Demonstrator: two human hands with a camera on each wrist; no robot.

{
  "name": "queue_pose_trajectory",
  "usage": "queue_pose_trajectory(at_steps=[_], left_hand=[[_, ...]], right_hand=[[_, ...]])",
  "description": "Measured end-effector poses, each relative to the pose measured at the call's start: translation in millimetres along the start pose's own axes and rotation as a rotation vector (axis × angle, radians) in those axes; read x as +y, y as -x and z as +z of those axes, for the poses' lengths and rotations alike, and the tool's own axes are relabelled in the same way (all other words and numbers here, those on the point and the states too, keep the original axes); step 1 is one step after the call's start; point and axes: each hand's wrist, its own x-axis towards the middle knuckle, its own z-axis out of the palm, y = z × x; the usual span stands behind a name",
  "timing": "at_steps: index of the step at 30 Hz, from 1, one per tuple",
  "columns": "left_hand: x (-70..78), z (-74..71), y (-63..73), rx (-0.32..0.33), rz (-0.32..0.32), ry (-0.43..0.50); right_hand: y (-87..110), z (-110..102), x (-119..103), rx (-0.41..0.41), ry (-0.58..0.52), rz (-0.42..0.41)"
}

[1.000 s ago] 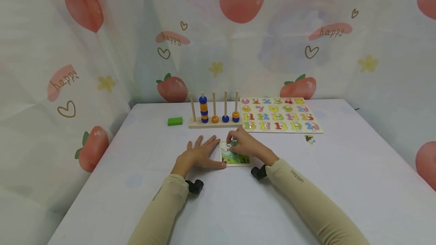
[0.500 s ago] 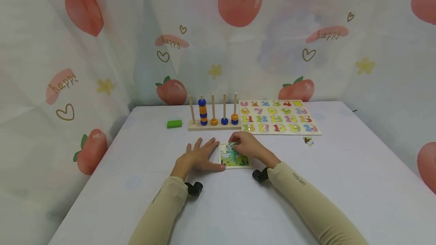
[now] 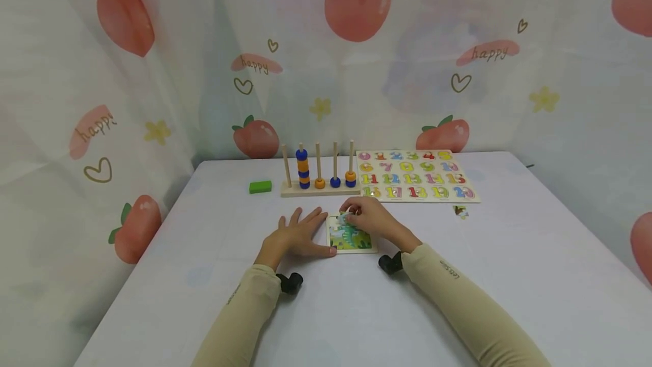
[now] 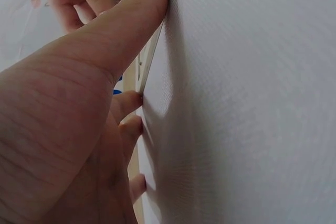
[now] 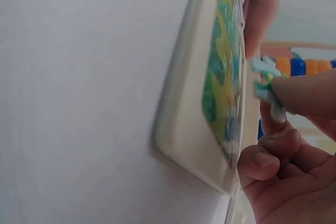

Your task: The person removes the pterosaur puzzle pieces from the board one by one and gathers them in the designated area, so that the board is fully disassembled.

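A small square jigsaw puzzle (image 3: 351, 240) with a green dinosaur picture and a pale frame lies on the table. My left hand (image 3: 297, 238) has its fingers spread at the puzzle's left side, the thumb on the lower left corner and the index fingertip by the upper left. Over the upper part of the puzzle, my right hand (image 3: 374, 218) pinches a light-blue and green puzzle piece (image 5: 264, 66) between thumb and fingers. In the right wrist view the piece is held just above the framed board (image 5: 189, 124). Part of the puzzle's top right is hidden by the right hand.
Beyond the hands stands a wooden peg stacker (image 3: 321, 191) with blue and orange beads. Right of it lies a number board (image 3: 417, 177). A loose puzzle piece (image 3: 460, 212) lies in front of that board. A green block (image 3: 260, 187) sits at the left.
My right hand has moved slightly over the puzzle's upper part, and the piece in its fingers now appears tilted. My left hand keeps its place. The head view has shifted a little.
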Motion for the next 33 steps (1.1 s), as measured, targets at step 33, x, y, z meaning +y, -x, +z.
queue_pose_trajectory(at_steps=[33], left_hand=[[0.5, 2.4, -1.9, 0.003, -0.017, 0.014]], right_hand=[[44.9, -58, 29, 0.173, -0.117, 0.077]])
